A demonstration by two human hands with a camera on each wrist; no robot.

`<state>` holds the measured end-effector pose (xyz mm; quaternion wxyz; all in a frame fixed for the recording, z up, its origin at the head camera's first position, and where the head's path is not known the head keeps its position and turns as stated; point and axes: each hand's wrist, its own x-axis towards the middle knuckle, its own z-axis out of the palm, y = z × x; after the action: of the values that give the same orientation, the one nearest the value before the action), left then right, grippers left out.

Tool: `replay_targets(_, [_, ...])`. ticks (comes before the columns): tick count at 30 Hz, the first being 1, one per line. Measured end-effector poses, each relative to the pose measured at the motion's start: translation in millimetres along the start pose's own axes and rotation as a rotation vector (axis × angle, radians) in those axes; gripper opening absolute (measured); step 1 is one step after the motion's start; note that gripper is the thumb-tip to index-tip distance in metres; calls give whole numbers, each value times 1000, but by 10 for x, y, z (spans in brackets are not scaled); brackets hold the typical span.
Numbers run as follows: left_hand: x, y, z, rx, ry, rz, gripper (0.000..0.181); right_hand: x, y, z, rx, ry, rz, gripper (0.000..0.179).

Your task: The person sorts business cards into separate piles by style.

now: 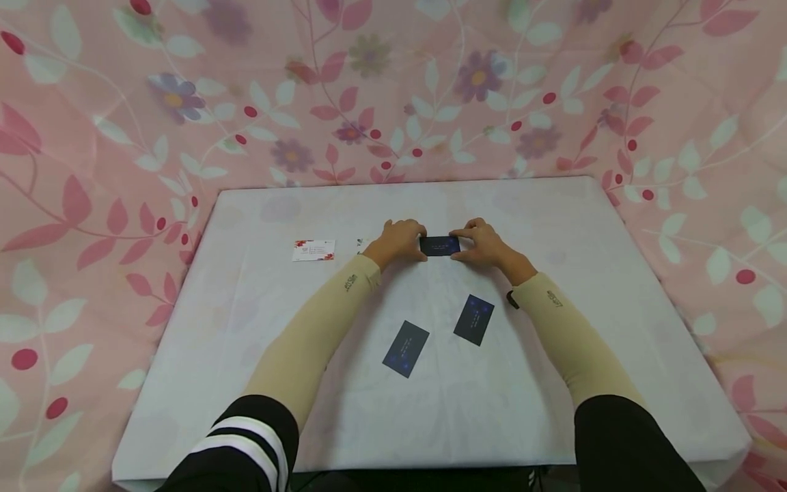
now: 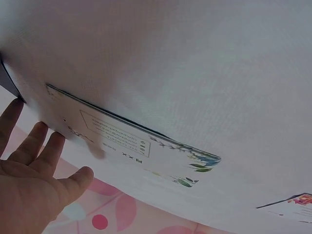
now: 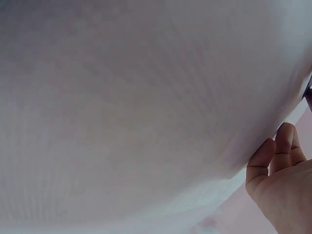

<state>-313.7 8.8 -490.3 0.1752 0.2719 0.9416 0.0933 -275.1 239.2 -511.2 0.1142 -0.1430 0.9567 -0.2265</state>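
Note:
In the head view, a dark business card (image 1: 439, 246) with blue marks lies at the back middle of the table. My left hand (image 1: 399, 240) holds it at the left edge, finger and thumb near the corners. At its right edge my right hand (image 1: 482, 244) grips it the same way. A white card with a leaf pattern (image 2: 131, 131) lies beside my left hand, mostly covered by that hand in the head view. Nearer to me are two more dark cards, one on the left (image 1: 406, 349) and one on the right (image 1: 474, 320), both tilted.
Further left lies a white card with red flowers (image 1: 314, 251). A white cloth covers the table (image 1: 246, 328), and its back edge runs along a pink floral curtain (image 1: 393, 89).

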Motion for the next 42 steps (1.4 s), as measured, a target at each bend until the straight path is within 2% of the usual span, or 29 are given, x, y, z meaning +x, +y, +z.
replay_targets(11, [27, -21, -11, 17, 4, -20, 62, 29, -39, -36, -6, 5, 6, 62])
replay_targets(17, [29, -19, -9, 14, 17, -26, 75, 29, -41, -58, -12, -13, 10, 63])
replay_targets(22, [-7, 1, 5, 28, 11, -8, 84, -20, -31, -78, 38, -68, 28, 83])
replay_targets(26, [-64, -30, 51, 58, 50, 28, 94, -89, -10, -73, 102, -102, 29, 103])
replay_targets(30, [-201, -127, 53, 81, 114, 60, 101, -183, -3, -57, 112, -101, 24, 116])
replay_targets(34, [-456, -274, -48, 124, 174, 92, 103, -316, -9, -86, 111, -48, 23, 127])
replay_targets(39, [-798, -543, -180, 182, 219, 98, 98, -472, 87, -148, 123, 50, 39, 129])
replay_targets(42, [-973, -756, -218, 176, 236, 67, 92, -551, 173, -168, 129, 82, 75, 123])
